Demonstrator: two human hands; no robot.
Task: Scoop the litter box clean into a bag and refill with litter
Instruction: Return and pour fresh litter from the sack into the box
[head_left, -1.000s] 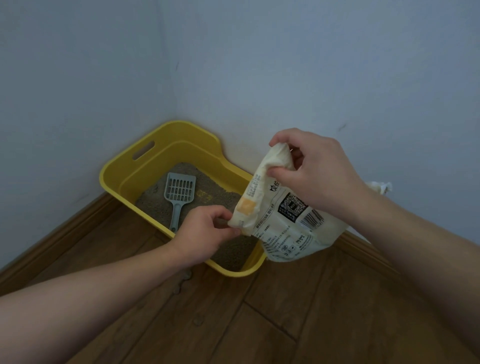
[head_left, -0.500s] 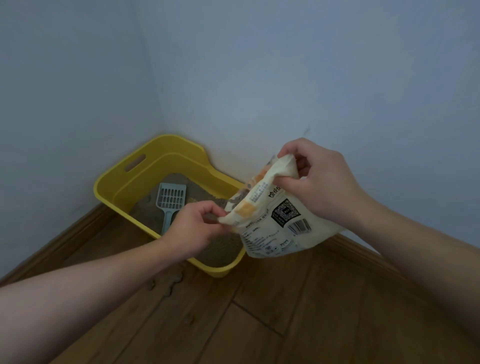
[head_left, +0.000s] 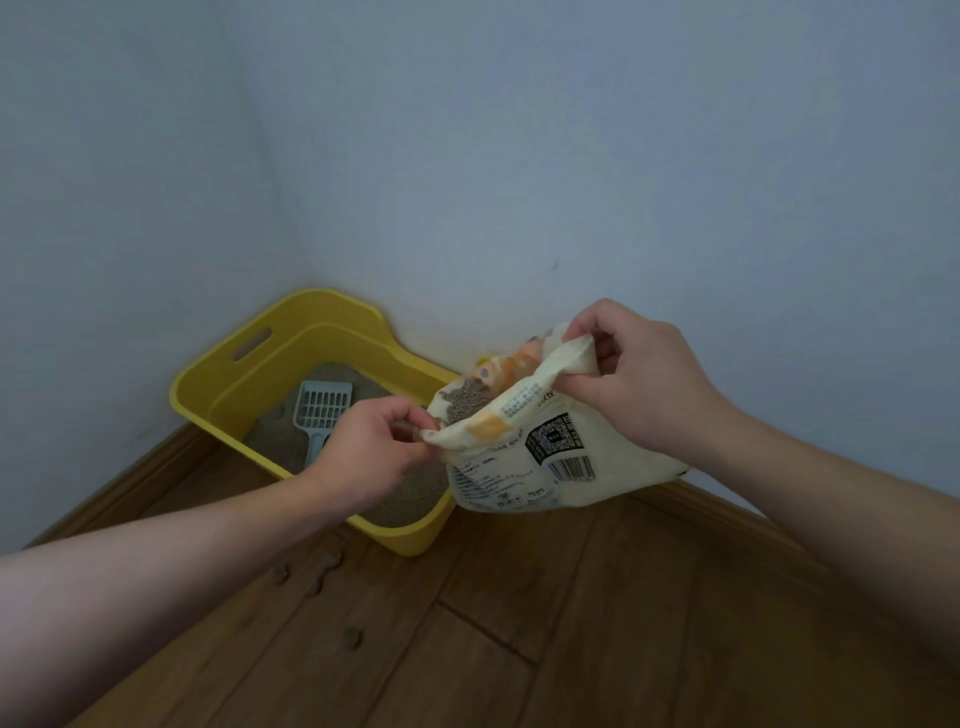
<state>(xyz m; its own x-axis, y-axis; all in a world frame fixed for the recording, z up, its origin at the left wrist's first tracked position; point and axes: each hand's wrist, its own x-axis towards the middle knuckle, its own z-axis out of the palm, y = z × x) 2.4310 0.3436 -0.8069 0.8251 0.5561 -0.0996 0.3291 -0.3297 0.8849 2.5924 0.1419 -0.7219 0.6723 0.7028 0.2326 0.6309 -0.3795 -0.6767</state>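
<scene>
- My left hand (head_left: 363, 452) pinches the near lip of the litter bag (head_left: 540, 457); my right hand (head_left: 639, 384) pinches the far lip.
- A second ago the mouth was folded shut; now my two grips have spread it, and grey litter (head_left: 465, 405) shows inside.
- The bag hangs centre-right, over the yellow litter box's (head_left: 291, 338) right end.
- Scoop (head_left: 322, 410) lies in the box, centre-left.
- Refill looks ready: tip next.

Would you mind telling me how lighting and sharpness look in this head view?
Head view: dim, even light, no glare; printed cream litter bag and slotted grey scoop sharp; forearms blur and stretch toward the corners; yellow plastic litter box clear.
</scene>
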